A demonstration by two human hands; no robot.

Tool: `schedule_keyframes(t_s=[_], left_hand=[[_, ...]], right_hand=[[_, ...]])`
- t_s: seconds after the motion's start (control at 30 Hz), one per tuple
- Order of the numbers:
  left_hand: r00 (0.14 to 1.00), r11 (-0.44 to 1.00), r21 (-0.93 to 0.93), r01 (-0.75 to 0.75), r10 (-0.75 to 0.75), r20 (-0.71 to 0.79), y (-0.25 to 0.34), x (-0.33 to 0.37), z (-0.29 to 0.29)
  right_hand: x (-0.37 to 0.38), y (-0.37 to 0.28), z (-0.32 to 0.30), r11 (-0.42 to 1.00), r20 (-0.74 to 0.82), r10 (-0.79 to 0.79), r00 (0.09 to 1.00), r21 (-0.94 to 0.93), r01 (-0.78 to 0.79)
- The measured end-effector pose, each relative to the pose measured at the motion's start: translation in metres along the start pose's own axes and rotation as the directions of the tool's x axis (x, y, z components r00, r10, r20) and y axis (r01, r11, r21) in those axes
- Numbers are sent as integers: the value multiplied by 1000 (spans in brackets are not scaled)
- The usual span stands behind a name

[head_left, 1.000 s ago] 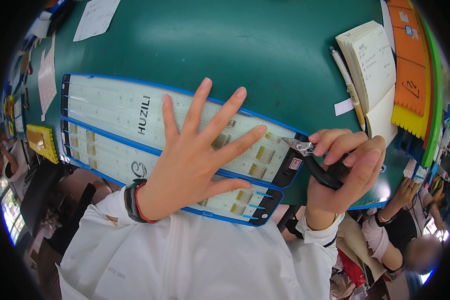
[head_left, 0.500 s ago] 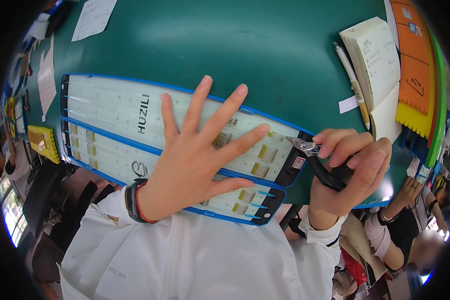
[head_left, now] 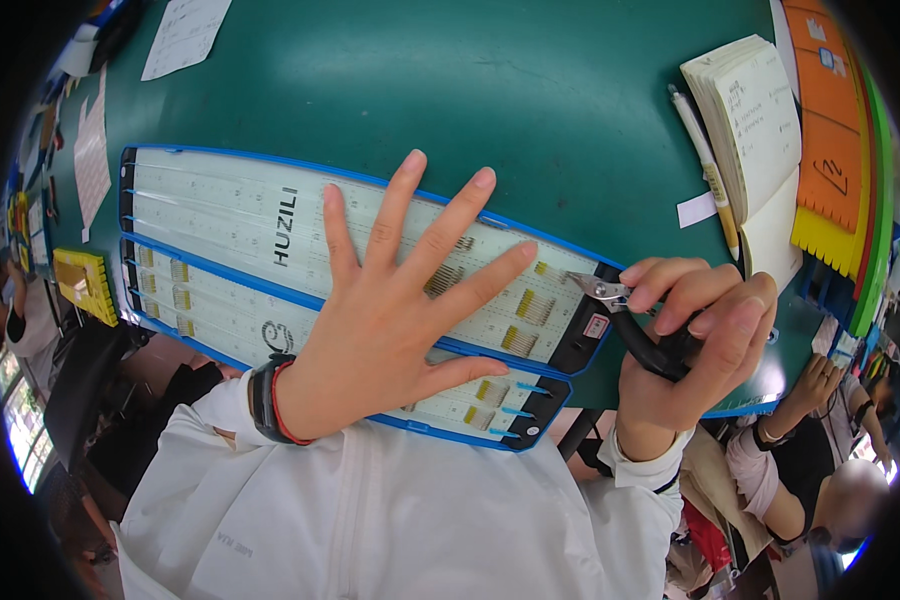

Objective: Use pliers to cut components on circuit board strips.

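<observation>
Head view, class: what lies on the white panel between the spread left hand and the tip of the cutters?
In the head view, a small comb-like gold part sits on the white panel between the left hand and the cutters; otherwise bare.

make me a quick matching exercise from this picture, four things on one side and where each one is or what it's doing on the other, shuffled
Things
1. left hand
2. black-handled metal cutting pliers
3. thick open paper notepad
4. yellow tray of small parts

Places or states
A. at the table's far left edge
B. spread flat on the long white blue-edged panels
C. gripped in the right hand, tip at the panel's right end
D. lying on the green table at upper right, beside a pen

Pairs: 1-B, 2-C, 3-D, 4-A
</observation>
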State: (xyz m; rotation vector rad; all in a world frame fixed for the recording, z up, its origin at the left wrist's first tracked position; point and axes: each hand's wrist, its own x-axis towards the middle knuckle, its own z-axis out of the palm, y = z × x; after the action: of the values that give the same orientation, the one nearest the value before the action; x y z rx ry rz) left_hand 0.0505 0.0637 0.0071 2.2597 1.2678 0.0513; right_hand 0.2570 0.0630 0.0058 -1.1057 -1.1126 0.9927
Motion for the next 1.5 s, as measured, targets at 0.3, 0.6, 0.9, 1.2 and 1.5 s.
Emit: schedule_keyframes(t_s=[0.3, 0.6, 0.9, 1.2, 1.5], left_hand=[[1000, 1000, -1, -2, 2, -15, 0, 1, 2], [1000, 1000, 12, -6, 6, -19, 2, 1, 2], [996, 998, 20, 58, -56, -76, -12, -31, -20], [977, 965, 227, 128, -84, -194, -36, -55, 8], [960, 974, 220, 61, 4, -281, -37, -53, 8]], right_hand=[[0, 1, 0, 1000, 19, -23, 1000, -3, 23], [0, 2, -5, 999, 48, -32, 998, 4, 32], [-5, -26, -22, 913, -38, -190, 981, -373, 163], [-52, -46, -90, 464, -130, -184, 974, -885, -30], [-168, -18, -242, 210, -434, -472, 767, -901, -380]])
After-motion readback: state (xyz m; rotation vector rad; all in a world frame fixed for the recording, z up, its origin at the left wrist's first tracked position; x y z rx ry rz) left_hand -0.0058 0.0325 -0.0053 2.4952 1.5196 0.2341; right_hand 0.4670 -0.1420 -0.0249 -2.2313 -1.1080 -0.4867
